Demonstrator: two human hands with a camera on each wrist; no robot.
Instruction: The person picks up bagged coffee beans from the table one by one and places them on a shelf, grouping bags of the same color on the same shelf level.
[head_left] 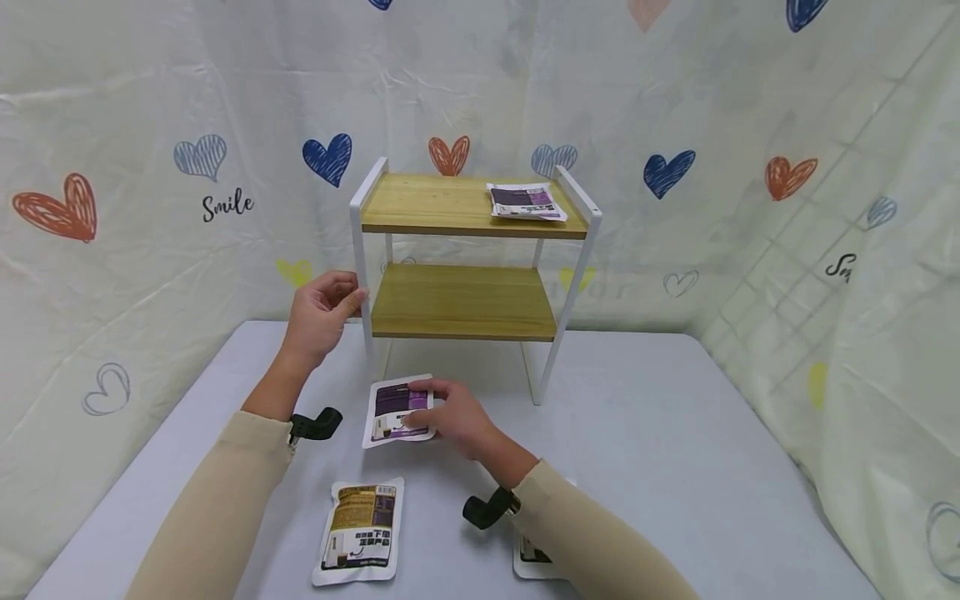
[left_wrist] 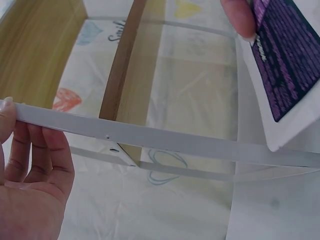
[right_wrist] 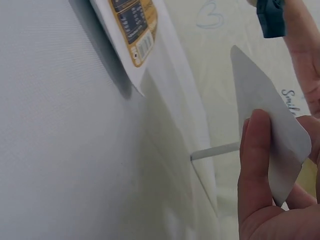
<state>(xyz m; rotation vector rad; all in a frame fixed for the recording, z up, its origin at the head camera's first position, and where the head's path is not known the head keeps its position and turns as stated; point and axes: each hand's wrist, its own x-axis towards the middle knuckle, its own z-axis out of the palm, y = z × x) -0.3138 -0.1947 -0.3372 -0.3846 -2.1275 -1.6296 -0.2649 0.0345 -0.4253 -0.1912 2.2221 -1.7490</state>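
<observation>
Near the rack's (head_left: 474, 250) left post, the left hand (head_left: 321, 315) is gripping the frame steady while the right hand (head_left: 456, 418) is pinching the purple pouch (head_left: 395, 410); lifting it flat should be clearing the lower shelf

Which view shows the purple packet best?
Head view: the whole purple packet shows, printed side up, pinched by the right hand. Left wrist catches only one purple corner; right wrist shows just its blank white back.

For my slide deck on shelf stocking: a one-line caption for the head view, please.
Left hand grips the white shelf rack post while the right hand pinches a purple sachet on the grey table.
</observation>
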